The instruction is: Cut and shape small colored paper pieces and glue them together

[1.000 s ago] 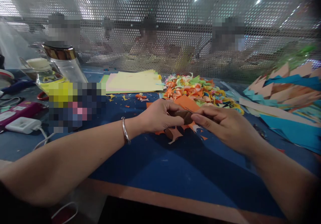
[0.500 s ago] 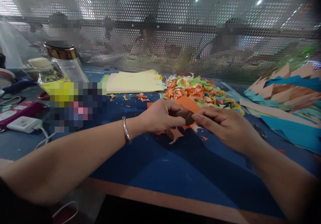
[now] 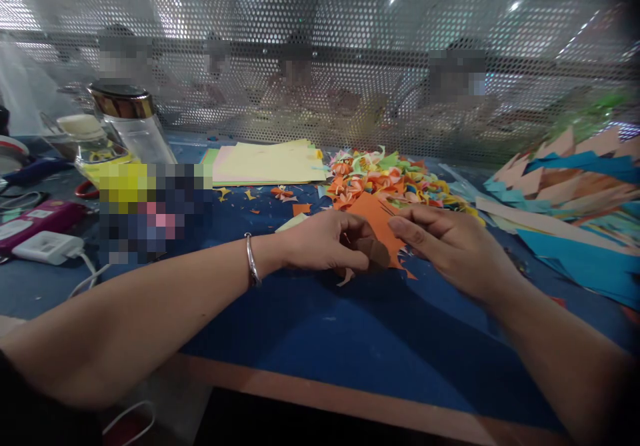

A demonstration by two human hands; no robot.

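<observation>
My left hand (image 3: 330,239), with a silver bangle at the wrist, pinches a small brown-looking piece of paper (image 3: 379,253) that lies in shadow. Behind that piece shows an orange paper sheet (image 3: 373,216) with a jagged, cut lower edge. My right hand (image 3: 445,243) is just right of the held piece, apart from it, its thumb and fingers closed near the right edge of the orange sheet. Whether anything sits between those fingertips is hidden. A curved paper scrap (image 3: 346,277) pokes out under my left hand.
A heap of colourful paper scraps (image 3: 395,179) lies behind the hands, beside a stack of pale yellow sheets (image 3: 273,161). Pointed paper pieces (image 3: 565,173) and blue sheets (image 3: 575,259) stand right. A bottle (image 3: 87,139), flask (image 3: 135,123) and purple power strip (image 3: 40,219) are left.
My right hand has come away from the piece in my left hand, which now tilts lower. More of the orange sheet shows between the hands, and a pale green scrap appears behind my left hand.
</observation>
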